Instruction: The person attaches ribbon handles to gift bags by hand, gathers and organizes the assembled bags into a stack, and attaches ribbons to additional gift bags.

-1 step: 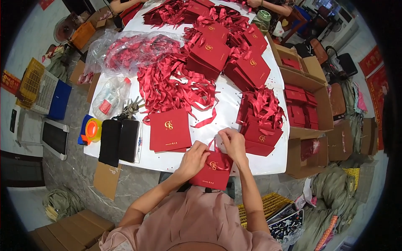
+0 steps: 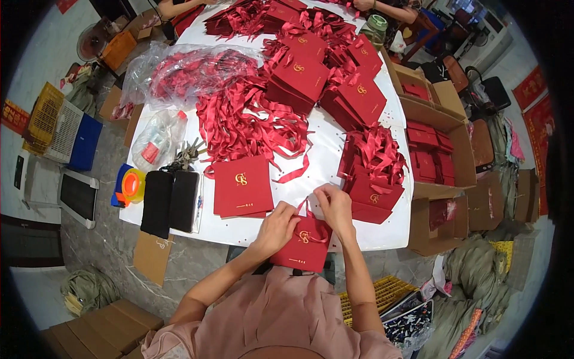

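Observation:
A red gift bag (image 2: 299, 255) with gold print lies at the table's near edge, right in front of me. My left hand (image 2: 277, 230) is closed at its upper left corner, thumb and finger pinching the edge by the ribbon. My right hand (image 2: 336, 208) is closed just above the bag's upper right, fingertips together at a red ribbon (image 2: 308, 207), whose end is hidden by the fingers. Left of the bag sits a short stack of flat red bags (image 2: 242, 186). Beyond it a heap of loose red ribbons (image 2: 245, 128) spreads over the white table (image 2: 326, 164).
Finished-looking bags with ribbon handles (image 2: 375, 190) stand at the right. More bag piles (image 2: 299, 75) and a plastic sack of ribbons (image 2: 191, 72) lie farther back. A black phone (image 2: 184, 201), tape rolls (image 2: 133, 184) and a bottle (image 2: 170, 128) sit left. Cartons (image 2: 457, 158) line the right side.
My right hand has shifted very slightly to the right. The left hand and the bag look nearly the same.

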Tool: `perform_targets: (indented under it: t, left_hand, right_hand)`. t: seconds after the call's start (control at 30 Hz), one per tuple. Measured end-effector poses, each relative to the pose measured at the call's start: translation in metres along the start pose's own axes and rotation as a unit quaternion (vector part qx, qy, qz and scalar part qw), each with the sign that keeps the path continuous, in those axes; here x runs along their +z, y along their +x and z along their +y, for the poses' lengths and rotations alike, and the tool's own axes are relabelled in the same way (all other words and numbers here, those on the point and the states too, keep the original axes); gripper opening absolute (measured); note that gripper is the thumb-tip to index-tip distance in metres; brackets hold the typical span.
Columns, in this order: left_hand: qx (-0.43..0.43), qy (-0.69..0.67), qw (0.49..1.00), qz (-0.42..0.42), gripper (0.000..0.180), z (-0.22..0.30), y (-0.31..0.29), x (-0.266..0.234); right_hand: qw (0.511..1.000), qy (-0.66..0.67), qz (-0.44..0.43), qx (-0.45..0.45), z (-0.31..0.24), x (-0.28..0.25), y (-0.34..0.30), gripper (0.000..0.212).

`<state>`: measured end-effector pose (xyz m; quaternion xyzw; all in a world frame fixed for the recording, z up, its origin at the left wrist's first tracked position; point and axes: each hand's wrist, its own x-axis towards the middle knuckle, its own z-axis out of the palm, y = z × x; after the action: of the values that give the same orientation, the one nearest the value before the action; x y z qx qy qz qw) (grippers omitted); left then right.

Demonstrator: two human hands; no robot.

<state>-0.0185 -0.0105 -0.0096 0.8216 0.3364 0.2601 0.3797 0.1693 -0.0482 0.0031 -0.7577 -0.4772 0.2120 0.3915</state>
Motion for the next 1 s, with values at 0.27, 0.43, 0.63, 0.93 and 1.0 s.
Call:
perform_targets:
  t: [0.27,0.43,0.63,0.93,1.0]
  left_hand:
    - [-0.034,0.082,0.995,-0.047,0.012,0.003,0.028,0.016]
    - [-0.046,0.128,0.989,-0.054,0.013,-0.009,0.035,0.03]
    - [-0.051,0.055,0.997,-0.009,0.011,0.0,0.031,0.027]
    - [-0.078,-0.01,0.995,0.065,0.009,0.004,0.025,0.028]
    - [-0.086,-0.014,0.994,0.069,0.009,0.006,0.025,0.028]
  right_hand:
    - [0.992,-0.122,-0.045,-0.009,0.011,0.021,-0.021,0.022]
    - [0.995,-0.095,-0.02,0.01,0.013,0.023,-0.023,0.016]
    - [0.999,0.04,0.009,0.034,0.014,0.019,-0.028,0.018]
    - [0.993,0.098,0.011,0.064,0.007,0.018,-0.031,0.018]
    - [0.992,0.102,0.004,0.071,0.008,0.018,-0.03,0.017]
